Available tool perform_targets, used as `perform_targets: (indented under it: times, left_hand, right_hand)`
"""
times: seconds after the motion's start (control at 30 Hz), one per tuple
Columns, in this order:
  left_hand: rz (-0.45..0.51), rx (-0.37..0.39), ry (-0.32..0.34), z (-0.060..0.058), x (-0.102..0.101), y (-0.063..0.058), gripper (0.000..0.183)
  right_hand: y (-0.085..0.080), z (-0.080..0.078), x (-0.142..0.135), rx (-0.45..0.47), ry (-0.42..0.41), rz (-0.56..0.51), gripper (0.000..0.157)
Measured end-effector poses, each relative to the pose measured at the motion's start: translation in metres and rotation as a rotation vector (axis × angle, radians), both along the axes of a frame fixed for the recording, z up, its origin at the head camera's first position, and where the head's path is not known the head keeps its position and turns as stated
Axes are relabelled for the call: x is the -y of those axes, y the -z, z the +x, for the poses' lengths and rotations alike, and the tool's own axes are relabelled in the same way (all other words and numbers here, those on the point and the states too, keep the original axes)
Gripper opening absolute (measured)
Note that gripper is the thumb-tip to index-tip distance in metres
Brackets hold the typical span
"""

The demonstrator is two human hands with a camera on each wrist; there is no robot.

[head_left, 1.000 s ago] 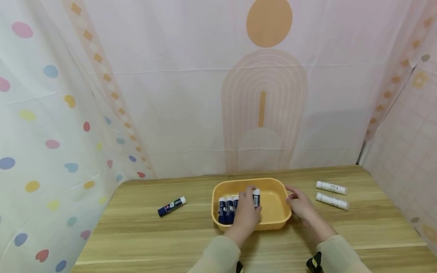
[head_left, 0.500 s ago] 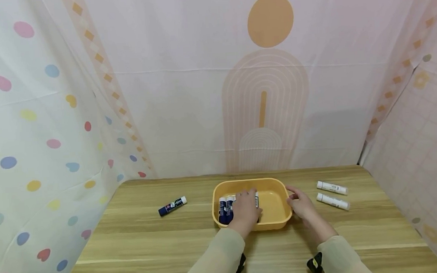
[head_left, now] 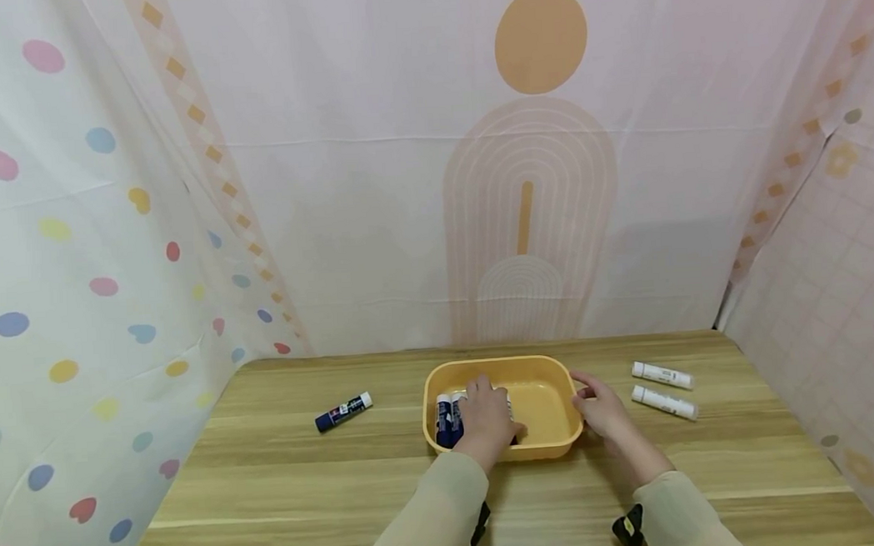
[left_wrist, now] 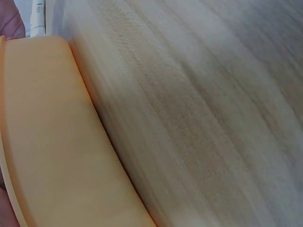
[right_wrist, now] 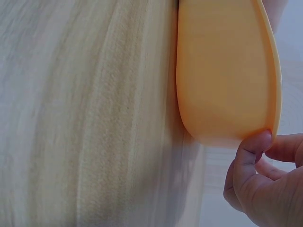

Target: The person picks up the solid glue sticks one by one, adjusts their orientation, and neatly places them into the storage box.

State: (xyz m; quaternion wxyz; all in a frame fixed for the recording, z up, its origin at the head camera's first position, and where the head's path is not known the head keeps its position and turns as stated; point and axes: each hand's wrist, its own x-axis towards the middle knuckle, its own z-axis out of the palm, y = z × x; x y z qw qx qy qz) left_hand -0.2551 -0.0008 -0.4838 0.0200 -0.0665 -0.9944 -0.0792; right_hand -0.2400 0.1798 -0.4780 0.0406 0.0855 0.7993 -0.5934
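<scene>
A yellow plastic tray [head_left: 546, 452] stands on the table, with several dark blue, white-capped glue sticks [head_left: 444, 423] side by side in its left part. Over them lies my left hand [head_left: 485, 416], fingers spread across the row and thumb out at the right; its fingertips and some sticks are partly hidden. In the left wrist view the tray's outer wall [left_wrist: 52, 118] fills the left side. My right hand [head_left: 603, 409] pinches the tray's right rim between thumb and fingers, as the right wrist view shows with the hand [right_wrist: 270, 184] at the tray's corner.
One blue glue stick [head_left: 344, 412] lies left of the tray on the wooden table [head_left: 271, 500]. Two white tubes, an upper tube [head_left: 663, 374] and a lower tube [head_left: 664, 403], lie to the right. A patterned curtain [head_left: 359, 228] hangs behind the table.
My left hand has shifted slightly left over the row, and the rightmost visible white cap now sits a little further left. The right hand stays on the rim.
</scene>
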Motion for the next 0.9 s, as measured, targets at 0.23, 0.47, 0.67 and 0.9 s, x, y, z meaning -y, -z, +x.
perform_targets:
  times: [0.23, 0.47, 0.67, 0.9]
  left_hand:
    - [0.116, -0.008, 0.024, 0.003, 0.005, -0.007, 0.069]
    - [0.325, -0.166, 0.074, 0.004, 0.021, -0.016, 0.049]
    - [0.483, -0.292, 0.121, 0.004, 0.054, -0.018, 0.038]
    - [0.571, -0.37, 0.061, 0.004, 0.11, -0.009, 0.034]
  right_hand:
    - [0.0, -0.001, 0.0, 0.014, 0.001, 0.001, 0.045]
    - [0.0, -0.001, 0.0, 0.013, -0.007, 0.007, 0.044]
    - [0.0, 0.0, 0.0, 0.009, -0.008, 0.005, 0.044]
    - [0.001, 0.0, -0.001, 0.006, -0.006, -0.004, 0.044]
